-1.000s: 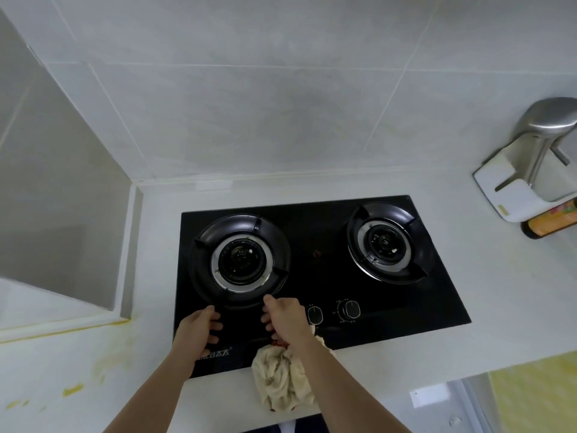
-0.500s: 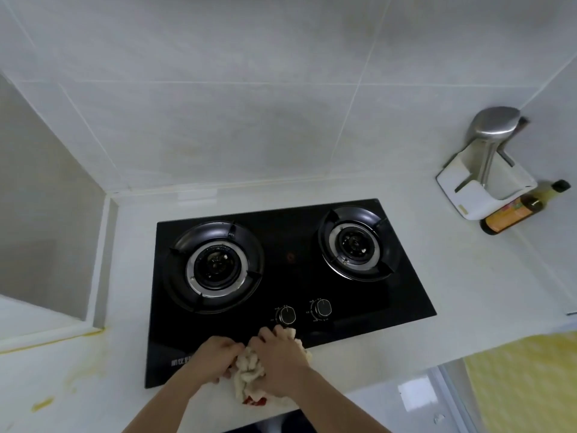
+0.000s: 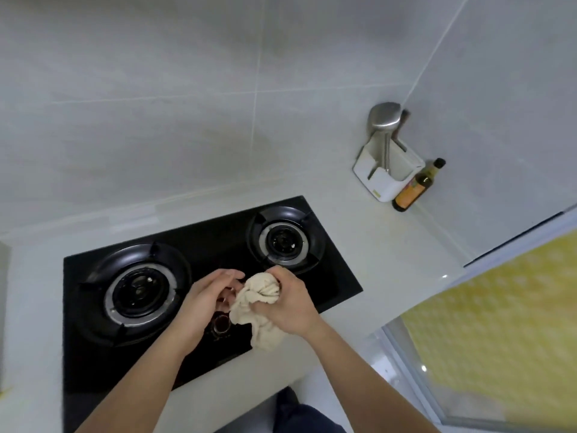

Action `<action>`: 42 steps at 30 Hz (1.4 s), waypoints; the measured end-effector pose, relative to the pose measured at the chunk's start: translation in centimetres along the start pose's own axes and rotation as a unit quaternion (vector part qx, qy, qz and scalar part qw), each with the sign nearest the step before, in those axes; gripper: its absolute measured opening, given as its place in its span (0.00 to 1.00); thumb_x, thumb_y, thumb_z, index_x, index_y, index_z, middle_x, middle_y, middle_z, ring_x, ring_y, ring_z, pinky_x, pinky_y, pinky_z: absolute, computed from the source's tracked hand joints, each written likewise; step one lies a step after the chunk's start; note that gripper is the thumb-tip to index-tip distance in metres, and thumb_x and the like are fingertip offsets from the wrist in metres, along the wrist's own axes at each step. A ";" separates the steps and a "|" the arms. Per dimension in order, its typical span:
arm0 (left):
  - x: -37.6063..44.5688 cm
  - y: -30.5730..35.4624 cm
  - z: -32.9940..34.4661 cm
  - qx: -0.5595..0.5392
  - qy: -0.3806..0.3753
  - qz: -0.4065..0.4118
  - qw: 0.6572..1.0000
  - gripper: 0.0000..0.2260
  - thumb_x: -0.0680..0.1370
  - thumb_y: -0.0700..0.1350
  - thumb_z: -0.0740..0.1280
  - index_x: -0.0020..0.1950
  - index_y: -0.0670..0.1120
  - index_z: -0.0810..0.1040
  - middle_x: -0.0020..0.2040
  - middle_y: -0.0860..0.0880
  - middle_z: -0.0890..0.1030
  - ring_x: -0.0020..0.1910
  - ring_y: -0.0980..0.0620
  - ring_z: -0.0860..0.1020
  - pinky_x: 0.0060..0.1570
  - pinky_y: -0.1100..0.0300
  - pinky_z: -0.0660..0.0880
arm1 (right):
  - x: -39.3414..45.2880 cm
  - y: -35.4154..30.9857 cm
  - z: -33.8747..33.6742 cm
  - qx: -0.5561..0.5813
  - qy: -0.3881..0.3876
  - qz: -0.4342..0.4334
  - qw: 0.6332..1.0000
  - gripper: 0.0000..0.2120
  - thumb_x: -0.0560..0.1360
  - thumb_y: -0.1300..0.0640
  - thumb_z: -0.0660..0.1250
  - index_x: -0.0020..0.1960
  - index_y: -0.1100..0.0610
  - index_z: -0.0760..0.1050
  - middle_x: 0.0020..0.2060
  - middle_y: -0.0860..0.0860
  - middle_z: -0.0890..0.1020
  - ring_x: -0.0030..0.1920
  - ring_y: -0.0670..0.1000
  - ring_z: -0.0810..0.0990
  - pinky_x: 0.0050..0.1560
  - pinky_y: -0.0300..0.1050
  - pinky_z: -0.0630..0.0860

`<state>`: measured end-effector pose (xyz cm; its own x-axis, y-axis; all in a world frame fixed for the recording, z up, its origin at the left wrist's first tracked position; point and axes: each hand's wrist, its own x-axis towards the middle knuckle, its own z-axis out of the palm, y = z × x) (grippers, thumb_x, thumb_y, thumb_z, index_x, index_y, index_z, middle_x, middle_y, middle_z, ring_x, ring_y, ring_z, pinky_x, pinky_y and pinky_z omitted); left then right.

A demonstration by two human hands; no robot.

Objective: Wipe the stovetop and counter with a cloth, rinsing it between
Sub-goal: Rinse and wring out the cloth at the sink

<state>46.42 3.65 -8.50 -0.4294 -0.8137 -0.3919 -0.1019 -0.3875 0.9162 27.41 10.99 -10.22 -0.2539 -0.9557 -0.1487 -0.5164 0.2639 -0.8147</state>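
Note:
A black glass stovetop with two round burners is set into a pale counter. Above its front middle, between the burners, my right hand grips a bunched beige cloth, whose loose end hangs down over the stove's front edge. My left hand is just left of the cloth with its fingers curled toward it; whether they pinch the cloth is hidden. One stove knob shows below the hands; the other is covered.
At the back right corner a white holder carries a steel ladle, with a dark bottle beside it. A yellow patterned panel behind a glass edge fills the right side. Grey tiled wall rises behind the stove.
Both hands have lifted from the stove's front edge and moved up and right with the cloth, now bunched in my right hand. The view has swung to the right.

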 end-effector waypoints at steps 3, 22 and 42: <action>2.2 1.6 4.6 -0.003 0.007 0.006 1.000 0.13 0.85 0.47 0.62 0.54 0.49 0.87 0.50 0.47 0.86 0.46 0.47 0.81 0.43 0.53 0.75 | 0.6 1.9 -5.2 0.002 0.059 0.005 0.998 0.20 0.65 0.47 0.80 0.50 0.46 0.74 0.46 0.45 0.81 0.46 0.45 0.81 0.49 0.45 0.80; 13.3 0.5 26.6 0.153 0.057 -0.046 0.986 0.08 0.85 0.46 0.65 0.54 0.51 0.85 0.50 0.49 0.87 0.45 0.51 0.82 0.44 0.59 0.73 | 8.4 32.9 -28.9 -0.284 0.171 0.161 0.930 0.40 0.74 0.38 0.69 0.81 0.50 0.58 0.77 0.59 0.64 0.72 0.65 0.66 0.71 0.62 0.67; 17.3 -8.8 27.1 0.776 -0.215 0.063 0.589 0.41 0.73 0.62 0.61 0.82 0.44 0.56 0.82 0.45 0.63 0.79 0.50 0.67 0.68 0.47 0.75 | 17.4 40.6 -34.5 -0.297 0.204 0.261 0.896 0.28 0.80 0.47 0.63 0.80 0.45 0.65 0.83 0.55 0.56 0.76 0.66 0.62 0.74 0.61 0.65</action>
<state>15.59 4.68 -21.10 -0.6750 -0.4794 -0.5608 -0.5998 0.7993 0.0386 -26.15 9.58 -26.51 -0.8024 -0.5870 -0.1075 -0.5534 0.7994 -0.2340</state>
